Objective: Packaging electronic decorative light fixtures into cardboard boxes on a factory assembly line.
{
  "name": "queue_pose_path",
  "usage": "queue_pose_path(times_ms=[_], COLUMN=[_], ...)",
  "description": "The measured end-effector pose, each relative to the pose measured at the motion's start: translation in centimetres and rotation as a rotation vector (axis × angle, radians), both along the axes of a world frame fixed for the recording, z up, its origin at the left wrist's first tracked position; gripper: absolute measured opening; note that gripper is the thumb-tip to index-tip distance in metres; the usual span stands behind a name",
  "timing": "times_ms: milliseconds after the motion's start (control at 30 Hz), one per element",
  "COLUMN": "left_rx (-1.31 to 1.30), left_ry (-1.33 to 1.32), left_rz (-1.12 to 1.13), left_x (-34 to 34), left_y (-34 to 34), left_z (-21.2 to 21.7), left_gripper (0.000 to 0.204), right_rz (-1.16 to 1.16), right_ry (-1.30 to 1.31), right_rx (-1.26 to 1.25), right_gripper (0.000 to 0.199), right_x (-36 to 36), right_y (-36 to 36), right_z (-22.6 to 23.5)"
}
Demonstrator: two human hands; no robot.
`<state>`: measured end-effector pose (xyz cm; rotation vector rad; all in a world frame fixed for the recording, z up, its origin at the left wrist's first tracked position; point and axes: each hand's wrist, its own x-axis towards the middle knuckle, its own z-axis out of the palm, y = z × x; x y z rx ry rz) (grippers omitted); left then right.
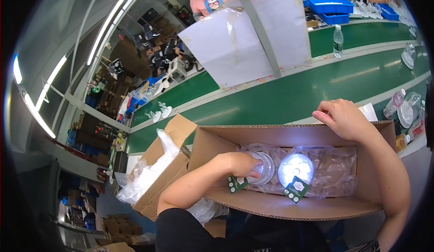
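Note:
A long open cardboard box (294,212) lies before me, lined with clear plastic wrap (337,170). Inside at its left part, my left hand (242,164) has its fingers closed around a clear round lamp (266,173); a green tag (237,183) hangs beside it. Just right of that sits a second round lamp (296,169), glowing white, with a green tag (296,189) across its near edge. My right hand (339,117) hovers at the box's far rim, fingers loosely bent and thumb apart, with nothing visible in it.
Left of the box, a smaller carton (156,175) holds white and clear plastic bags. Beyond runs a green conveyor (280,94) with a white board (253,39), a water bottle (337,42) and blue bins (330,8). Clear plastic pieces (409,109) stand at right. Other people work across the line.

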<state>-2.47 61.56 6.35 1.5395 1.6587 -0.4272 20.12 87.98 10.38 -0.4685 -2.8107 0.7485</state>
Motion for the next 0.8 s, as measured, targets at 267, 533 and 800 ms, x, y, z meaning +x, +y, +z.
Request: queue_pose_path(times_ms=[267,533,800], left_rx=[0.001,-0.024,0.007], left_ry=[0.005,0.018,0.032], left_rz=[-0.032,-0.034,-0.05], left_x=[-1.0,-0.7,-0.5], left_y=[-0.4,0.2,0.1], left_z=[-0.2,0.2,0.6], left_gripper=[0.064,0.063,0.063], right_rz=[-0.003,0.0,-0.005], right_ry=[-0.026,-0.084,-0.097], right_rx=[0.003,-0.001,-0.001], right_gripper=[0.05,0.046,0.048], right_x=[-0.6,-0.4,-0.4], right_y=[0.3,0.5,0.5], right_z=[-0.6,-0.5,-0.3])
